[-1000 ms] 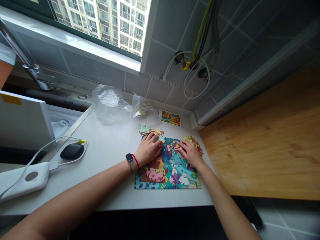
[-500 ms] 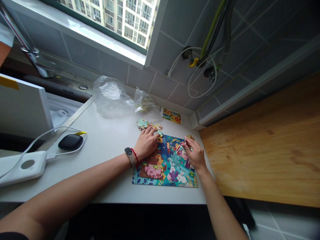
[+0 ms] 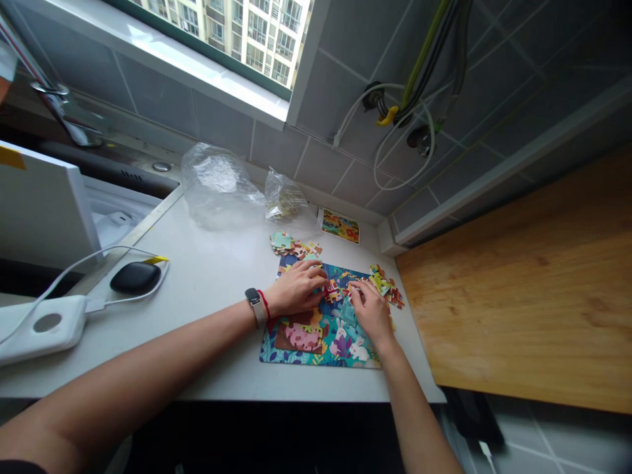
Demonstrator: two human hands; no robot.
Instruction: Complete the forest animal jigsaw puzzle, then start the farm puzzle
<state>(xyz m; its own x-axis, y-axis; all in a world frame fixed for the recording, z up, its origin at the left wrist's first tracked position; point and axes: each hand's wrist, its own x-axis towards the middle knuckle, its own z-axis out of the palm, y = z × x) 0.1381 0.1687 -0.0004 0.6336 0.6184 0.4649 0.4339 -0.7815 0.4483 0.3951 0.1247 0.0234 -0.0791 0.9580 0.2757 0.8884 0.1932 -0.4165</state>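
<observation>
Head cam looks down at a jigsaw puzzle [image 3: 340, 334] lying flat on a white desk [image 3: 212, 263], close to the front edge, and both hands are on it. Left hand [image 3: 299, 288] is palm down over the upper left part, fingers bent and fairly close together, tips right by a red piece [image 3: 330, 288]. Can't tell if they're gripping it or just resting there. Right hand [image 3: 371, 311] comes in from the other side, thumb and index curled with a narrow gap, near the teal patch [image 3: 348, 313]; honestly can't tell if a piece is pinched in there. One heap of loose pieces [image 3: 293, 245] sits behind the left hand, and another pile [image 3: 388, 284] is just past the right one. Further back there's a colorful picture card [image 3: 340, 226] beside a small plastic bag [image 3: 284, 199], with a bigger clear bag [image 3: 217, 187] next to that. Way off to the left: a black case [image 3: 134, 278] and a white charger [image 3: 44, 326], also on the desk.
</observation>
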